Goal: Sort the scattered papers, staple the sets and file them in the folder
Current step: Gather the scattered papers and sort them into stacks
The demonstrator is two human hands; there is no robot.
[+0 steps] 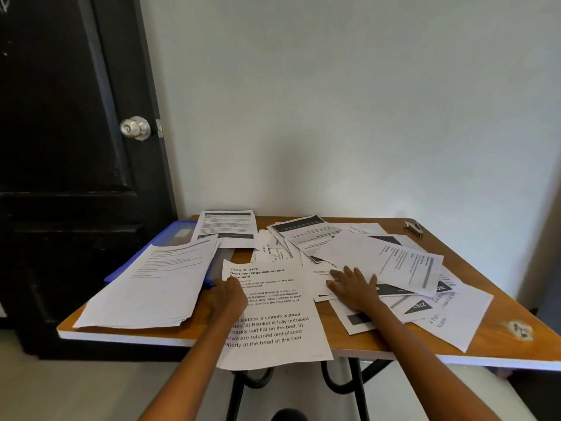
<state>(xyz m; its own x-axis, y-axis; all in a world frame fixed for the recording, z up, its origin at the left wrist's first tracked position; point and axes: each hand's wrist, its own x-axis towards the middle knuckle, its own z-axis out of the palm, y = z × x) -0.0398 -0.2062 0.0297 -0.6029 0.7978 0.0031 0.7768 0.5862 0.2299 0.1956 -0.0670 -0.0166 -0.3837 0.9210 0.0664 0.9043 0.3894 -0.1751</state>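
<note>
Scattered papers (379,262) cover the bench (394,344). The right hand (353,287) lies flat on them, fingers (340,273) spread. The left hand (227,294) rests on the near printed sheet (273,314); whether it grips is unclear. The blue folder (170,235) lies far left, the stapler (414,227) far right.

Readable print, sheets on table
Front sheet (273,311): "TASK ID: 3409", "Bed Linen Organization and Placement". At its 3 o'clock, dark triangle label (420,305): "2762", upside down.
</note>
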